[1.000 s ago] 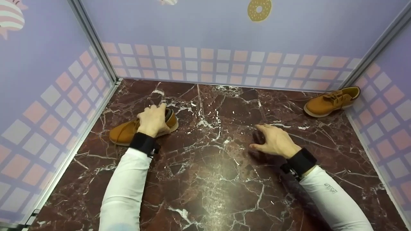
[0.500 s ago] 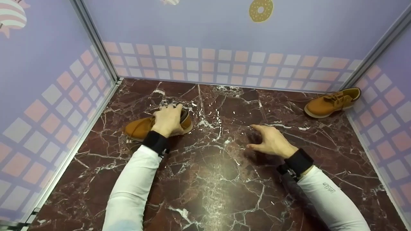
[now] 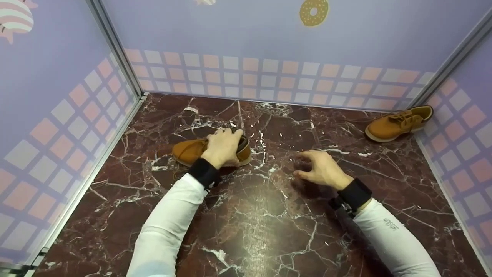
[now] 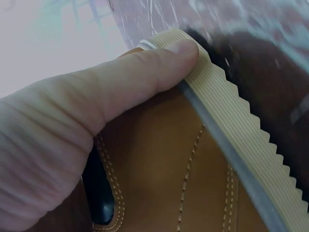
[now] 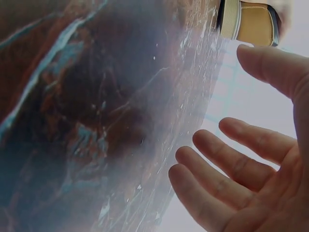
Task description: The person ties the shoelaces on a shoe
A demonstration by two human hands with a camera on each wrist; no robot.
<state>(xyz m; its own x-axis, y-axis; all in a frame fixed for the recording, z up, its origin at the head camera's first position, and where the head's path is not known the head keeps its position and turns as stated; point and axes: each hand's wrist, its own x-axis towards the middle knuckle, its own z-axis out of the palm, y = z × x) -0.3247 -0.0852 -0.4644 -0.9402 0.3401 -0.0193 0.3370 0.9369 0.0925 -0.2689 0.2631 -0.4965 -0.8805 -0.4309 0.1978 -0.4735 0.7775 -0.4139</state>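
My left hand [image 3: 224, 146] grips a tan lace-up shoe [image 3: 189, 151] across its middle, fingers over the far side. The toe points left and the heel faces right. In the left wrist view, my thumb [image 4: 145, 72] presses on the ridged cream sole [image 4: 227, 111] and the tan leather side; the other fingers are hidden. To the right, my right hand [image 3: 324, 169] hovers over the floor with fingers spread and relaxed, touching nothing. In the right wrist view, the held shoe's heel [image 5: 256, 23] shows beyond the right thumb.
A matching tan shoe [image 3: 398, 124] rests in the back right corner, toe toward the left. The floor [image 3: 269, 223] is dark red veined marble. Lilac panels with pink and white squares [image 3: 250, 79] stand at the back, left and right.
My left hand has carried the tan shoe rightward from beside the left wall toward the middle. The right hand has shifted slightly left. The other shoe stays in its corner.
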